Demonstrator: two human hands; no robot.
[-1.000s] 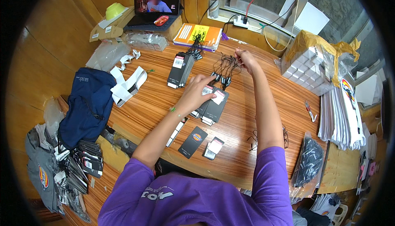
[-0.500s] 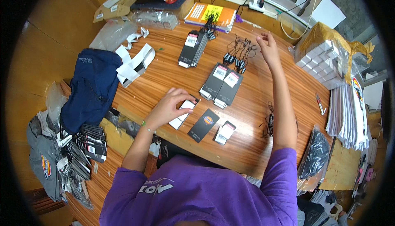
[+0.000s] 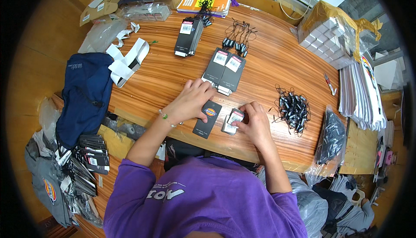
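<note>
My left hand (image 3: 189,102) curves over a black hang tag (image 3: 211,124) with an oval emblem. Its thumb lies on the tag's left side, and its fingers reach the top edge, apart from the thumb. My right hand (image 3: 258,124) has its thumb and fingers at a small stack of barcode labels (image 3: 234,119); the grip is partly hidden. Just beyond are two side-by-side stacks of black hang tags (image 3: 230,78) with barcode stickers and black strings. Farther left stands another hang-tag stack (image 3: 184,43). A pile of black strings (image 3: 294,110) lies to my right.
White paper strips (image 3: 130,63) and a navy cloth bag (image 3: 86,95) lie left. At right are plastic-wrapped white boxes (image 3: 327,38), small snips (image 3: 330,84), a white stack (image 3: 359,95) and a bag of black strings (image 3: 331,138). Orange notebooks (image 3: 221,3) lie at the back.
My right hand has come down from beyond the string bundles to the label stack. My left hand has moved right to the black hang tag; the white-faced piece under it no longer shows. The view has shifted.
</note>
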